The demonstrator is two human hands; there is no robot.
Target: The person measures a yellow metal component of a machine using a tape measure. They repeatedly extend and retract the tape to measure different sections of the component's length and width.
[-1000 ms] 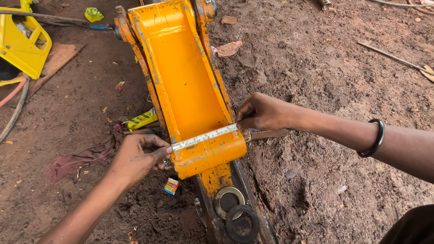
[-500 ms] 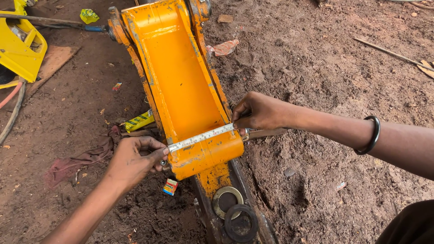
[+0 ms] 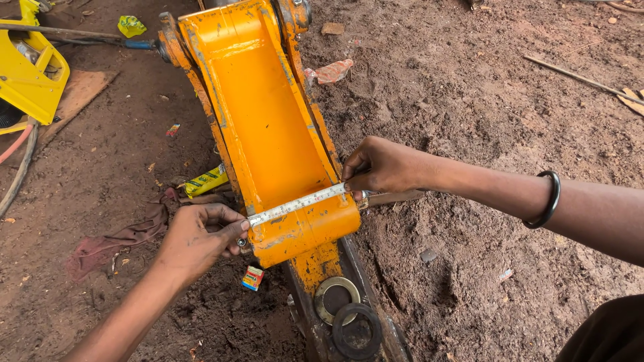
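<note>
- Orange steel bracket (image 3: 268, 134), channel-shaped, lies on the dirt floor (image 3: 469, 100), open side up, running from far-left to near-centre.
- Tape measure blade (image 3: 298, 203) stretched across the bracket's near end, edge to edge, slightly tilted: right end farther, left end nearer.
- Left hand (image 3: 198, 238) at the bracket's left wall, fingers curled, thumb and forefinger pinching the blade's left end against the edge.
- Right hand (image 3: 379, 166) at the right wall, fingers closed down on the blade's right end, pressing it to the top edge. Black bangle (image 3: 549, 200) on that wrist.
- Can't tell where the tape's case is; hidden or out of sight under a hand.
- Just near of the bracket: dark steel beam (image 3: 355, 302) continuing toward the viewer, with a metal ring (image 3: 337, 295) and a black rubber ring (image 3: 355, 330) lying on it, touching each other.
- Small red-and-yellow wrapper (image 3: 253, 277) on the floor just near of the left hand.
- Yellow-black wrapper (image 3: 205, 181) on the floor left of the bracket, beside a reddish rag (image 3: 121, 238).
- Far left: yellow machine part (image 3: 30, 74) and a flat brown board (image 3: 77, 97) beside it.
- Far of the right hand: crumpled red-white scrap (image 3: 332, 70) on the floor, close to the bracket's right wall.
</note>
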